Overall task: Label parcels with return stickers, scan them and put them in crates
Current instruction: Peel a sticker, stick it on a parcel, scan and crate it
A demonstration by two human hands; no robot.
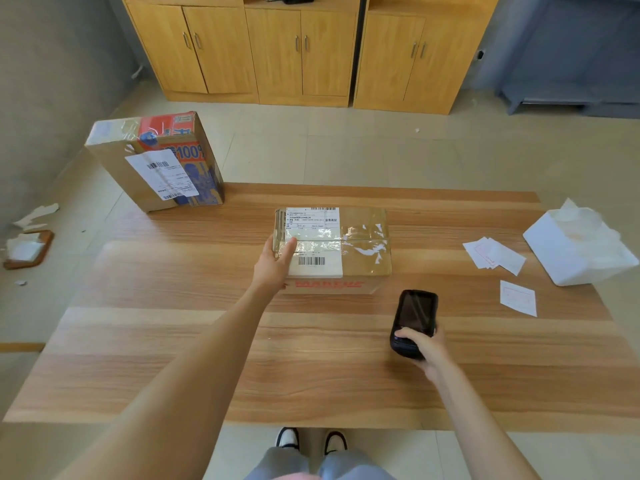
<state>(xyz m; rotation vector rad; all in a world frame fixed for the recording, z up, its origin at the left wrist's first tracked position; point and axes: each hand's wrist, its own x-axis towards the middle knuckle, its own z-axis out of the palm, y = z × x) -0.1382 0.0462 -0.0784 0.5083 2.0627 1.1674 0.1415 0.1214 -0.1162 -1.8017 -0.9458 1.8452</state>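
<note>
The parcel [334,249] sits mid-counter [311,358], with the left hand [277,259] resting flat against its left edge, fingers straight. The right hand [424,346] grips the scanner [414,322] nearer, to the right. Glossy tape over the label [313,237] may glare and spoil the barcode read; the lightly steadied parcel could slide.

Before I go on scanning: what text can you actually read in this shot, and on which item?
"100%": tall printed box, far left of the table.
Red lettering on the near side of the centre parcel: too blurred to read.
Shipping labels and barcodes on both boxes: too small.
Loose stickers: illegible.
</note>
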